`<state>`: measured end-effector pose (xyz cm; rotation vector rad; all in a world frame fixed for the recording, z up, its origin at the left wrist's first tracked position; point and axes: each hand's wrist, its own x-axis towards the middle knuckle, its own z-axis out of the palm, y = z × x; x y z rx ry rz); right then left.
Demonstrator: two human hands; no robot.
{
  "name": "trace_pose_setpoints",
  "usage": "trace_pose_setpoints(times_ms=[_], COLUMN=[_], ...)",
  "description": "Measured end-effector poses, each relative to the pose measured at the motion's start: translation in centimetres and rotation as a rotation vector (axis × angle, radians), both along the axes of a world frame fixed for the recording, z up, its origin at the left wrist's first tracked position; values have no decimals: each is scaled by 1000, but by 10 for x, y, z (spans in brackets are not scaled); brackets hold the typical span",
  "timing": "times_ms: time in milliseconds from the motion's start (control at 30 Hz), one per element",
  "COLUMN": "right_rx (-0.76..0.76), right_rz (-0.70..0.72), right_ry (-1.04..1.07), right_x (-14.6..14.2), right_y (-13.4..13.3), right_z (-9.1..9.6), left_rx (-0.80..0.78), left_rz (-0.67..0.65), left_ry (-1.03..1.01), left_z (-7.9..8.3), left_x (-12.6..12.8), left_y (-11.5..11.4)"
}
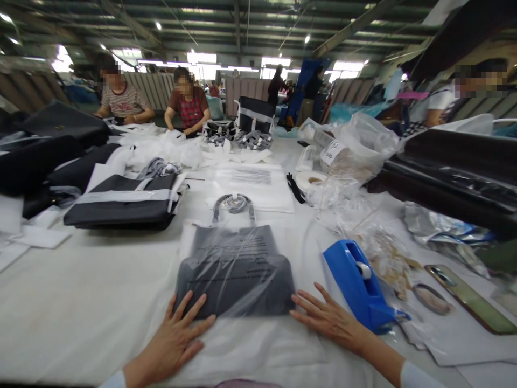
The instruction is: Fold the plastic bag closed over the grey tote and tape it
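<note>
A dark grey handbag (238, 288) lies flat on the table inside a clear plastic bag (264, 326) printed with lines of text. Its looped handles (234, 202) point away from me and look wrapped. My left hand (177, 328) is spread, with its fingertips on the handbag's lower left corner and the plastic. At the lower right edge, my right hand (325, 312) lies with its fingers stretched out, touching the plastic at that side. Neither hand grips anything.
A blue tape dispenser (355, 285) stands right of my right hand, near a phone (470, 299). Printed plastic bags (258, 186) are stacked behind the handbag. A black bag (121, 207) lies left. Crumpled plastic (355, 140) and dark bags (452, 167) fill the right. People work across the table.
</note>
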<state>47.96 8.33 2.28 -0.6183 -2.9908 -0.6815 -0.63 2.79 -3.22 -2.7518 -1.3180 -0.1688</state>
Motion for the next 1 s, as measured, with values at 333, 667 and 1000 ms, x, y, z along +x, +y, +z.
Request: trace_pose_setpoints(times_ms=[333,667,1000], right_rx=[-406,-392,-262], right_rz=[162,141,17], right_ry=[-16,395,278], right_x=[-7,-12,-6], right_y=[16,-38,-35], right_z=[15,0,5], left_rx=[-162,-231,-167], left_rz=[20,-10,-58], left_ry=[57,73,36], left_z=[10,13,7], left_x=[-1,-16,-17], left_y=[0,12,-5])
